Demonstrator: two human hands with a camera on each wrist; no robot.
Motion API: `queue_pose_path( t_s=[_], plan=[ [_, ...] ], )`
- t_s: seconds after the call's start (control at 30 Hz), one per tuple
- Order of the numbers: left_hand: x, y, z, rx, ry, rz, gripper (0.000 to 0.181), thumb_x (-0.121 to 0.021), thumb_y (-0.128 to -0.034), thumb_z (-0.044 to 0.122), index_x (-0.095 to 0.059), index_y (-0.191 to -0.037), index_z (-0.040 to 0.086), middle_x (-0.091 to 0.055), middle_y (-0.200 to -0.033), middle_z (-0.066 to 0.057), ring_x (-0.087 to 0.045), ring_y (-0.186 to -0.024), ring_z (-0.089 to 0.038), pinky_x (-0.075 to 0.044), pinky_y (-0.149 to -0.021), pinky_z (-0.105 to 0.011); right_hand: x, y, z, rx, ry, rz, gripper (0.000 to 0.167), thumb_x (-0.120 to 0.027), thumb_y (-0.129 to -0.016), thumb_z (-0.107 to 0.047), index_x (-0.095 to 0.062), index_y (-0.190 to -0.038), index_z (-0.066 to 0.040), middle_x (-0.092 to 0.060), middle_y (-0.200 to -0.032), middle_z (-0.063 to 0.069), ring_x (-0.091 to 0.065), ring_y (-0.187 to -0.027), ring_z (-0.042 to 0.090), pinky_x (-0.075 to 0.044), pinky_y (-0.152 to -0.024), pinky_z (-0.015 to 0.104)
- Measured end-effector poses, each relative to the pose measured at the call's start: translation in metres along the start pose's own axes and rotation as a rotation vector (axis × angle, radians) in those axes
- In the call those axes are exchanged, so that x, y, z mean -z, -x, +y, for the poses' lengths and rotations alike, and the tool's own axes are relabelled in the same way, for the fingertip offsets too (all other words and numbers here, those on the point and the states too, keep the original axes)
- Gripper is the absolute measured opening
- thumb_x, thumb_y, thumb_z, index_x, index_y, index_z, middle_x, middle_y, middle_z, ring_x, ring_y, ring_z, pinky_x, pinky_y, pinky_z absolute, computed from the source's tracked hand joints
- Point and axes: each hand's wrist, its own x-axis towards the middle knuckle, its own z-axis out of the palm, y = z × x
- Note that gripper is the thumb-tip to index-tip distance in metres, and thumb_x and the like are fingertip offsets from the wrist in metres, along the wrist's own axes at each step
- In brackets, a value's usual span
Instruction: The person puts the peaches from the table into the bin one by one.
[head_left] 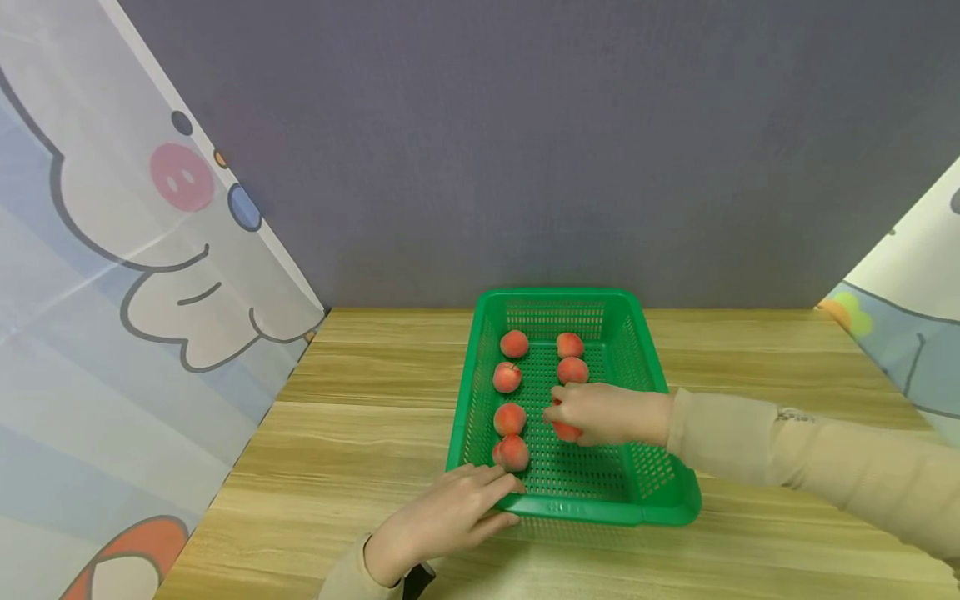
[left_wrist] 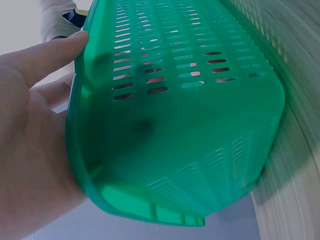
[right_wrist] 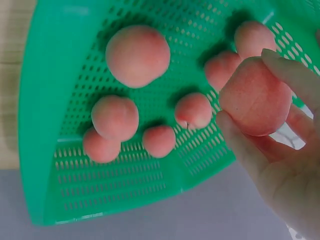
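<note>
A green plastic basket point(head_left: 585, 507) with slotted walls stands on the table, several peaches lying on its floor. My left hand point(head_left: 450, 512) grips the rim at its near left corner; in the left wrist view the thumb point(left_wrist: 60, 52) lies against the outer side. Inside the basket, my right hand point(head_left: 611, 412) holds a peach point(right_wrist: 256, 96) between thumb and fingers. Along the left side lies a row of peaches point(head_left: 510, 419), with a pair touching at the near end. Farther back on the right are two more, a peach point(head_left: 570, 345) and another peach point(head_left: 573, 370).
The wood-grain table point(head_left: 360, 442) extends on both sides of the basket. Behind it rises a grey panel point(head_left: 525, 150), close to the basket's far rim. Cartoon-printed sheets point(head_left: 150, 292) hang at the left and right.
</note>
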Motion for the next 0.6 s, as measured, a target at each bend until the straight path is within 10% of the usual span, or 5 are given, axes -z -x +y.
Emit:
queue_pose_path(
  t_s=[0.6],
  plan=[
    [0.001, 0.0, 0.0, -0.001, 0.005, -0.002, 0.024, -0.061, -0.0833, 0.027, -0.055, -0.102, 0.013, -0.055, -0.086, 0.007, -0.051, -0.07, -0.001, -0.041, -0.067, -0.013, -0.026, -0.012, -0.01, -0.032, -0.006, -0.128, 0.036, -0.076, -0.066, -0.008, -0.064, -0.099, -0.013, -0.057, -0.091, 0.003, -0.057, -0.082, 0.017, -0.047, -0.064, 0.021]
  ],
)
